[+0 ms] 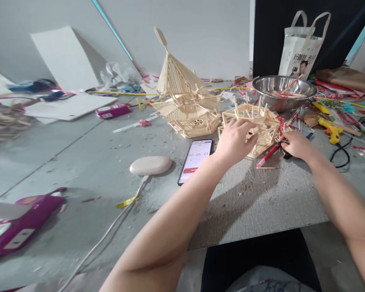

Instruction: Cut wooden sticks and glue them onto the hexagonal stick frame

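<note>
My left hand (235, 138) is over the near left part of a half-built wooden stick frame (263, 136). Its thumb and fingers are apart, with nothing visible between them; whether the fingertips touch the frame I cannot tell. To the right, my right hand (296, 144) is low by the tabletop, fingers closed at a dark piece beside a red pen-like tool (268, 155). What exactly the fingers hold is partly hidden. Behind the left hand stands a stick-built pagoda roof model (182, 81) with a pointed top.
A phone (194, 160) showing a timer and a white oval device (150, 165) with a cable lie left of my arm. A steel bowl (264, 95) holding sticks, a yellow glue gun (331, 129) and a tote bag (301, 50) are at right. Purple boxes (30, 219) lie left.
</note>
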The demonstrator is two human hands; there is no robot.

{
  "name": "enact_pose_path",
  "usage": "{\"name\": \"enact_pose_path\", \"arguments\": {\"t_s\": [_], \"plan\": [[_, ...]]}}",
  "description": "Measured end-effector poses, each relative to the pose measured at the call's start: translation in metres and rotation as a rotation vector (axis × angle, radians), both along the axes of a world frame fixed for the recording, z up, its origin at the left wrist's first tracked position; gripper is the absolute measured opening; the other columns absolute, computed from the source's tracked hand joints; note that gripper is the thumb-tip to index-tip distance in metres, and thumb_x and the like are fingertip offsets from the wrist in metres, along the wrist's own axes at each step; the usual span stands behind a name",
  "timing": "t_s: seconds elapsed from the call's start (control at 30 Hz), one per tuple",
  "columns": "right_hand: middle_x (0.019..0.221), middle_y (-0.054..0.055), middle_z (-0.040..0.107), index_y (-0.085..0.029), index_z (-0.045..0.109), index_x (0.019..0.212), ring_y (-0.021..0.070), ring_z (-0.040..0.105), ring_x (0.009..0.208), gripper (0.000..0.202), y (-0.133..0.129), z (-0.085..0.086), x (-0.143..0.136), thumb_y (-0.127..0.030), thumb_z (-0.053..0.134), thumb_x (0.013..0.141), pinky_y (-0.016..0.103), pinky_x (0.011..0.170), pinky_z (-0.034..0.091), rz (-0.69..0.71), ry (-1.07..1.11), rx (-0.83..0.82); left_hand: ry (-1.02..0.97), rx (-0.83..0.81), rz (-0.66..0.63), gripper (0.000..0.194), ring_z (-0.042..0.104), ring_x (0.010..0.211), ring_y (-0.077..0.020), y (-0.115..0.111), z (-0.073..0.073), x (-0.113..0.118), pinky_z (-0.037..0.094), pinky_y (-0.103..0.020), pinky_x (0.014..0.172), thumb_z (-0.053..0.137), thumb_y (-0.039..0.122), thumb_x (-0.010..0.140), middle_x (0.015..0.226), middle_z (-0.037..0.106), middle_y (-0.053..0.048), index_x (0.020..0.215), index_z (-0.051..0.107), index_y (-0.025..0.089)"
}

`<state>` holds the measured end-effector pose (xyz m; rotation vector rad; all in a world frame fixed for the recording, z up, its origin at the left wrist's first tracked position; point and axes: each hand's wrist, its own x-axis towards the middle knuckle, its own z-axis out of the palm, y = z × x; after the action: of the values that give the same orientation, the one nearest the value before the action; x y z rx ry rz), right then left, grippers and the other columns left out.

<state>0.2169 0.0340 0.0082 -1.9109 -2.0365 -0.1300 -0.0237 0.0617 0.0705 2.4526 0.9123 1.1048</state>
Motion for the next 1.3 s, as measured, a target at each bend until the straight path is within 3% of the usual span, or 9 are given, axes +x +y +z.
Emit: {"name": "enact_pose_path", "arguments": {"t_s": [0.2,0.33,0.4,0.5,0.77,0.93,1.07,1.2,1.3], "plan": [[0.066,0.008,0.065,-0.020,0.062,0.067,0.0211,0.057,0.062,0.035,-0.011,0.028,0.009,-0.044,0.043,0.083,0.031,0.054,0.035,-0.323,0.112,0.188,0.141,0.065,-0.016,0.020,0.059,0.094,-0.0244,0.007,-0.014,0.002,0.043,-0.043,0.087,0.053,0.024,0.077,0.096,0.065,-0.009,0.094,0.062,0.022],[0.083,0.007,0.069,-0.021,0.065,0.091,0.0213,0.060,0.073,0.023,-0.011,0.029,0.026,-0.033,0.051,0.078,0.030,0.061,0.039,-0.371,0.180,0.317,0.224,0.171,0.010,0.022,0.061,0.088,-0.0216,0.011,-0.016,0.000,0.045,-0.040,0.083,0.049,0.025,0.081,0.091,0.067,-0.008,0.098,0.061,0.020],[0.087,0.006,0.069,-0.021,0.064,0.098,0.0226,0.061,0.080,0.026,-0.010,0.028,0.029,-0.029,0.052,0.076,0.031,0.066,0.041,-0.393,0.177,0.259,0.265,0.216,0.024,0.024,0.062,0.087,-0.0209,0.011,-0.016,0.000,0.046,-0.039,0.082,0.047,0.024,0.082,0.090,0.068,-0.009,0.101,0.061,0.017],[0.085,0.007,0.070,-0.020,0.067,0.091,0.0243,0.062,0.082,0.025,-0.012,0.030,0.022,-0.031,0.049,0.079,0.032,0.067,0.041,-0.416,0.144,0.104,0.309,0.239,0.053,0.028,0.062,0.086,-0.0215,0.013,-0.015,-0.002,0.047,-0.039,0.080,0.046,0.025,0.082,0.090,0.068,-0.010,0.103,0.061,0.014],[0.094,0.007,0.069,-0.019,0.067,0.089,0.0207,0.061,0.089,0.024,-0.006,0.022,0.001,-0.030,0.047,0.082,0.030,0.076,0.040,-0.038,0.005,-0.157,0.342,0.138,0.048,0.029,0.063,0.084,-0.0184,0.025,-0.007,-0.016,0.049,-0.034,0.079,0.048,0.026,0.082,0.100,0.068,-0.009,0.105,0.062,0.016],[0.093,0.007,0.065,-0.018,0.066,0.081,0.0203,0.056,0.093,0.018,-0.014,0.036,-0.014,-0.027,0.051,0.079,0.031,0.080,0.038,0.057,-0.032,-0.088,0.347,0.188,0.113,0.030,0.060,0.093,-0.0217,0.021,0.003,-0.021,0.047,-0.037,0.083,0.051,0.031,0.081,0.100,0.066,-0.010,0.105,0.063,0.017],[0.089,0.004,0.064,-0.020,0.065,0.079,0.0158,0.057,0.081,0.016,-0.030,0.048,-0.048,-0.029,0.052,0.078,0.026,0.067,0.036,0.286,-0.027,-0.384,0.274,0.241,0.166,0.029,0.058,0.096,-0.0217,0.015,0.012,-0.023,0.046,-0.038,0.086,0.051,0.030,0.082,0.101,0.064,-0.009,0.105,0.063,0.018],[0.089,0.006,0.065,-0.017,0.063,0.080,0.0159,0.057,0.074,0.016,-0.036,0.039,-0.072,-0.025,0.049,0.077,0.025,0.058,0.031,0.333,-0.139,-0.539,0.310,0.213,0.112,0.028,0.059,0.093,-0.0210,0.013,0.009,-0.020,0.047,-0.037,0.084,0.051,0.030,0.082,0.098,0.065,-0.009,0.103,0.064,0.017],[0.085,0.009,0.065,-0.016,0.061,0.078,0.0165,0.057,0.071,0.018,-0.035,0.035,-0.073,-0.021,0.044,0.079,0.026,0.056,0.029,0.325,-0.195,-0.594,0.361,0.191,0.093,0.029,0.060,0.093,-0.0225,0.014,0.004,-0.016,0.047,-0.038,0.084,0.050,0.030,0.083,0.099,0.065,-0.011,0.103,0.064,0.014]]}}
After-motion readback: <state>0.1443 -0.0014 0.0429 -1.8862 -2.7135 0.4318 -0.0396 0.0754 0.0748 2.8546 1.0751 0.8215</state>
